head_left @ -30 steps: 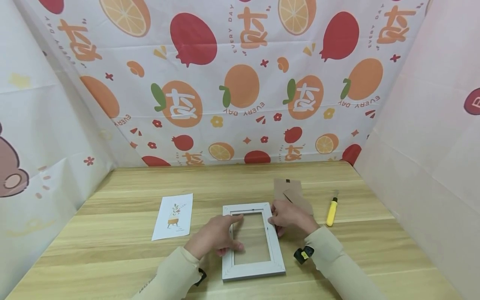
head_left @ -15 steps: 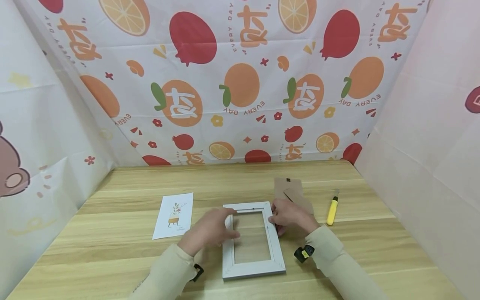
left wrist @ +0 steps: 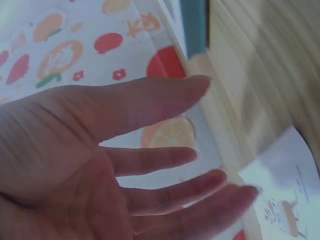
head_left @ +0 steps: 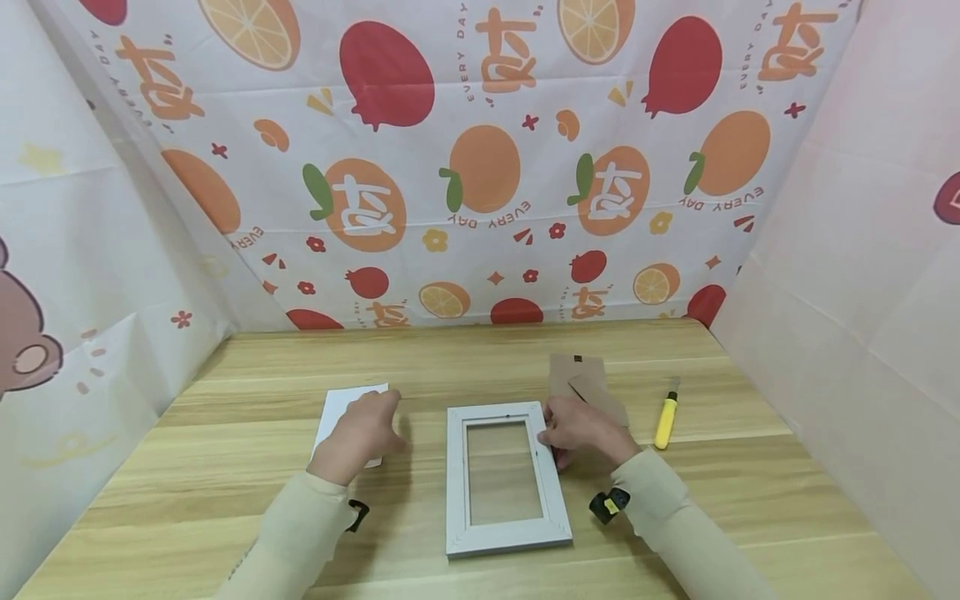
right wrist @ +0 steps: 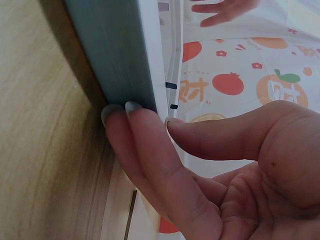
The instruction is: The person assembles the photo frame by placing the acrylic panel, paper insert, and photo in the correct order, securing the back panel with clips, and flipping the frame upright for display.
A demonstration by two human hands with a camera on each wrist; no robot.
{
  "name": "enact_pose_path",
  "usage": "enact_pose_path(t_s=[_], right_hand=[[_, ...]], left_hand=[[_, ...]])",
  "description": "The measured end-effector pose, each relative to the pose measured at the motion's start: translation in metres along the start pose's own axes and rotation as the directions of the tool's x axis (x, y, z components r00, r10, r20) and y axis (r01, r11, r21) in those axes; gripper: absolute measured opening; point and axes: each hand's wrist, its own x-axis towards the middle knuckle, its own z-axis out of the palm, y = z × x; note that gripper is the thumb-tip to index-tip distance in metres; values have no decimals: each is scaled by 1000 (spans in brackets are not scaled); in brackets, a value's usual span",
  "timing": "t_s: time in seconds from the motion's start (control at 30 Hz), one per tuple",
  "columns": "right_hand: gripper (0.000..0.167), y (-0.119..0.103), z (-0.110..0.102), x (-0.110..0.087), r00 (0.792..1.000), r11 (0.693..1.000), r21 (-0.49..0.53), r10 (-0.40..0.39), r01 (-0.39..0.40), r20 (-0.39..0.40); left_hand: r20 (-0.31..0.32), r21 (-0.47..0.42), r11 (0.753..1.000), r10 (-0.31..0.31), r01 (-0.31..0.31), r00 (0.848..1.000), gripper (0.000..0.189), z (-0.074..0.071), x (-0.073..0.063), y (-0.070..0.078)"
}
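Fruit-printed white cloth (head_left: pixel 420 150) closes off the back of the station; plainer pale cloth (head_left: pixel 847 333) hangs at the right. Work surface: a wood-grain tabletop (head_left: pixel 225 517), light yellow-brown.

White frame (head_left: pixel 517 534): lying flat near the middle of the tabletop, close to the person, long sides running away from the body. Wood grain shows through its opening. From the head camera I note small dark tabs on its inner edge.

Right hand (head_left: pixel 583 432): pinches the frame's right long side toward the far corner. On the right wrist view I read two fingertips against the outer side wall, thumb at the upper edge.

Left hand (head_left: pixel 360 437): over the white card (head_left: pixel 337 408), to the left of the frame and apart from it. Fingers extended, thumb spread wide from them, grasp empty. The hand covers much of the card in my head view, so I cannot say whether any fingertip touches it. Left wrist view gives part of the card's printed drawing.

Also logged: brown board (head_left: pixel 577 377) just beyond the right hand, partly behind it; yellow-handled knife (head_left: pixel 665 423) to the right of the board, blade end pointing away from the person.
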Motion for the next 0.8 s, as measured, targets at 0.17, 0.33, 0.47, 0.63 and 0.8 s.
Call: enact_pose_path(t_s=[0.17,0.33,0.47,0.63,0.8], right_hand=[[13,0,-1,0,1000,1000,0,1,-1,0],[17,0,-1,0,1000,1000,-1,5,-5,6],[17,0,-1,0,1000,1000,3,5,-5,7],[14,0,-1,0,1000,1000,27,-1,1,9],[11,1,-1,0,1000,1000,30,-5,4,9]], left_hand=[[25,27,998,-49,48,999,28,3,5,-12],[66,27,996,-85,84,994,33,8,9,-18],[69,24,996,-92,90,993,39,9,11,-20],[55,36,996,-80,79,995,35,12,12,-22],[51,38,996,-78,76,996,32,15,12,-22]])
